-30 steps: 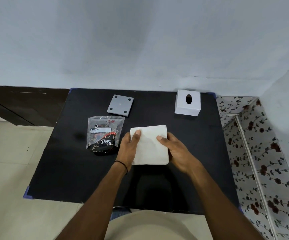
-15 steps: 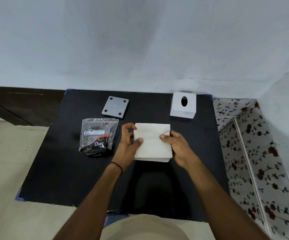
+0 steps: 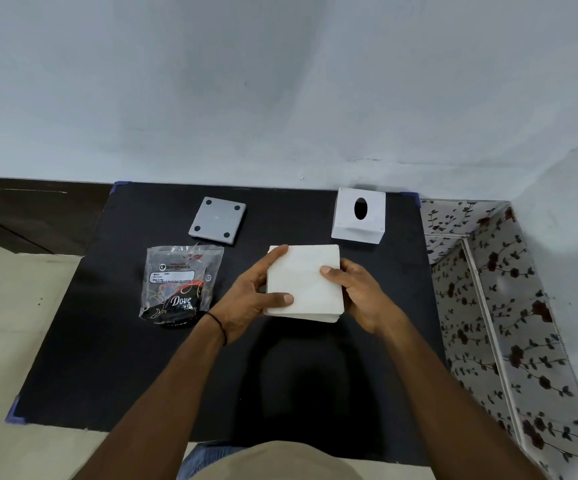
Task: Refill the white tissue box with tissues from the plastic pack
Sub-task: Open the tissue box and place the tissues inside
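Observation:
A square stack of white tissues (image 3: 306,282) is held just above the black table (image 3: 107,358), near its middle. My left hand (image 3: 249,299) grips the stack's left edge, thumb on top. My right hand (image 3: 356,289) grips its right edge. The white tissue box (image 3: 358,216) with an oval slot stands at the back right of the table. Its grey base plate (image 3: 217,220), with four dark feet, lies apart at the back centre. The flattened clear plastic pack (image 3: 178,282) with dark print lies to the left of my left hand.
A pale blue wall runs behind the table. A floral-patterned panel (image 3: 502,327) stands along the table's right side. Light tiled floor (image 3: 10,323) lies to the left, with a dark skirting at the back left.
Both hands have lifted the tissue stack off the table and gripped its sides; the stack has shifted slightly toward the back.

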